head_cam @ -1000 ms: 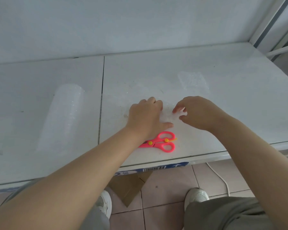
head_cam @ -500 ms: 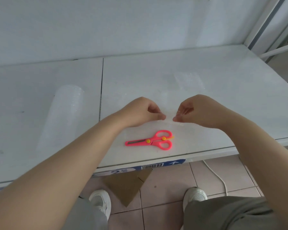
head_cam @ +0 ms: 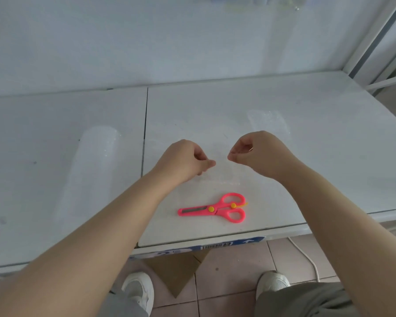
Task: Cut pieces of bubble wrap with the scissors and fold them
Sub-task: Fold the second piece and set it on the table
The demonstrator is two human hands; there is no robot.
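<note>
- The pink scissors [head_cam: 212, 208] lie closed and flat on the white tabletop [head_cam: 329, 156] near its front edge. Their blades point left and their loops right, and there are yellow dots at the pivot and the handle.
- The left hand [head_cam: 183, 161] is just beyond the scissors and a little to their left. Its fingers are curled under and its thumb tip presses against the forefinger in a pinch.
- The right hand [head_cam: 258, 152] is beyond the scissors and slightly to their right. It is curled the same way, with thumb and forefinger pinched together.
- The two pinches face each other with a small gap between them.
- A clear piece of bubble wrap [head_cam: 222, 177] shows only faintly between the hands. Each hand appears to pinch an upper corner, and its lower edge ends just short of the scissors' loops. I cannot tell whether that edge touches the tabletop.
- A roll of bubble wrap [head_cam: 98, 156] lies well to the left of the scissors, past the dark seam [head_cam: 144, 133] that splits the tabletop.
- A small flat folded piece [head_cam: 268, 121] rests on the tabletop further back and to the right of the scissors, beyond the right hand.
- Nearer than the scissors, below the tabletop's edge, the tiled floor [head_cam: 238, 282] holds two white shoes [head_cam: 138, 289], a scrap of brown cardboard [head_cam: 176, 271] and a white cable [head_cam: 306, 257].
</note>
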